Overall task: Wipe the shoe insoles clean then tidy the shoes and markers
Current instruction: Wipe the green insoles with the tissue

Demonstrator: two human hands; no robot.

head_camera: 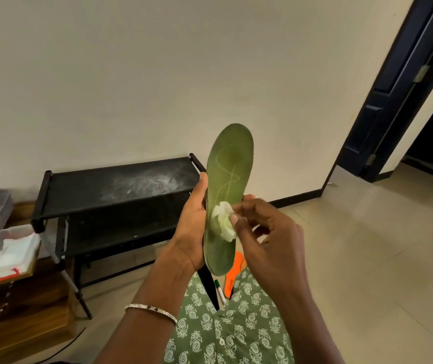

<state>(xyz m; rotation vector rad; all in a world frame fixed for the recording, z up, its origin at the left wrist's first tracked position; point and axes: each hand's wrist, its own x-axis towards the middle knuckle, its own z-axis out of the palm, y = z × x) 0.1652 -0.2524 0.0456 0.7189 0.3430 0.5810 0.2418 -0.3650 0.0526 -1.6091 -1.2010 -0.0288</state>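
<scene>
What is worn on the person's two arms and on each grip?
The left forearm and the right forearm are bare, with no sleeves in view. The left wrist carries a thin silver-coloured bangle with two small dark studs. The left grip and the right grip wear no gloves, and no ring shows on the fingers in view.
</scene>
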